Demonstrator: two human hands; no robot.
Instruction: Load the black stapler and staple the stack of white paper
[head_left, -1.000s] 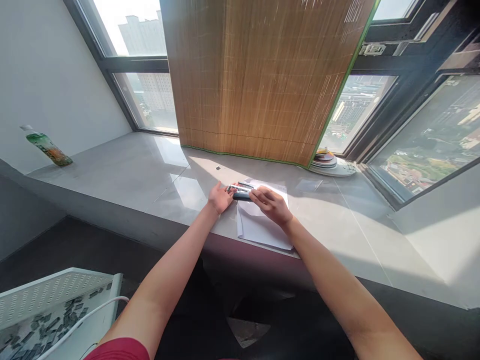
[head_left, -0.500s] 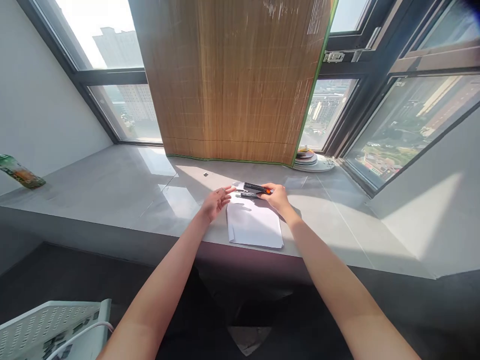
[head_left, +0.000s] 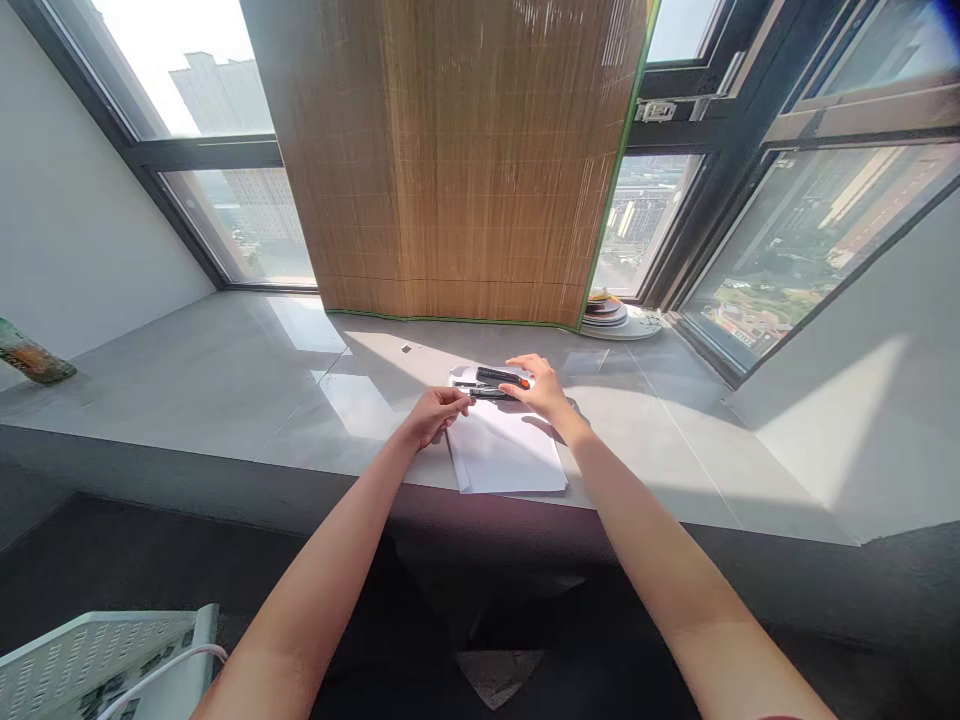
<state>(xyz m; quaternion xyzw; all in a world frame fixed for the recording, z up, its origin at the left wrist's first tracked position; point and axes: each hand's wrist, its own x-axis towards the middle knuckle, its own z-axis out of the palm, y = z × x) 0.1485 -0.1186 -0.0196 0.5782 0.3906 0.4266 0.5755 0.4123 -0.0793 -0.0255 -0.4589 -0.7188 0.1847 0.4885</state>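
Note:
A black stapler (head_left: 495, 378) with an orange accent lies across the top part of a stack of white paper (head_left: 506, 455). Its upper arm is lifted apart from the lower part. The fingers of my left hand (head_left: 436, 413) are pinched together at the stapler's left end, on its lower part. At the right end, my right hand (head_left: 541, 388) has its thumb and fingers spread around the stapler. The thumb is close to the lower part, and whether it touches cannot be made out.
The paper lies near the front edge of a grey tiled windowsill (head_left: 225, 400). Behind it hangs a bamboo blind (head_left: 465, 170). Stacked plates (head_left: 619, 322) stand at the back right, and a green can (head_left: 34, 352) lies far left. A white perforated basket (head_left: 97, 660) sits below.
My left hand has moved from open fingers to a pinch at the stapler's left end. My right hand has loosened from the stapler, its fingers lifting and spreading.

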